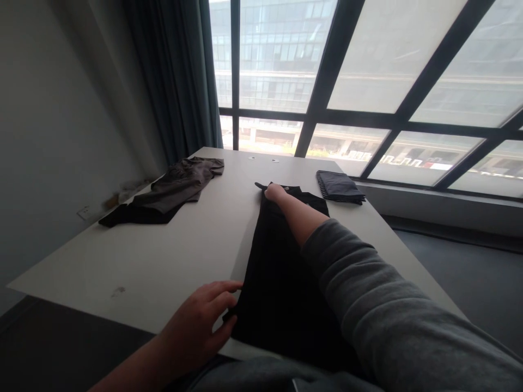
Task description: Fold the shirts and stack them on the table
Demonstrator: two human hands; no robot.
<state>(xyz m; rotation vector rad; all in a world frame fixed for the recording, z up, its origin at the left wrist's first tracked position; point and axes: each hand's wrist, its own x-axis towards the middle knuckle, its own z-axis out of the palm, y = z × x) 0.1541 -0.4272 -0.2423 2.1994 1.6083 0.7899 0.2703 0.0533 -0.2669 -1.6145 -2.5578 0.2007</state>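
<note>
- 1 wide window (363, 60) with dark bars fills the upper right of the frame, a building visible through it.
- 1 white table (188, 256) runs from the lower left to the upper centre.
- 1 dark blue curtain (175, 76) hangs at the upper left.
- 1 black garment (281, 283) lies lengthwise on the table, from the centre to the bottom edge of the frame.
- 1 grey sleeve (384, 299) crosses the lower right, covering part of the garment's right side.
- 1 pile of dark clothes (175, 188) lies left of centre.
- 1 dark flat bundle (341, 187), its left edge ribbed, lies right of centre.
- 1 left hand (200, 316), lower centre, is at the garment's near left edge, fingers parted, thumb apart from them; I cannot tell whether it pinches cloth.
- 1 right hand (275, 191) is at the garment's far left corner; its fingertips are hidden, so I cannot tell its grip.
- 2 small white discs (275, 160) lie on the table, upper centre.
</note>
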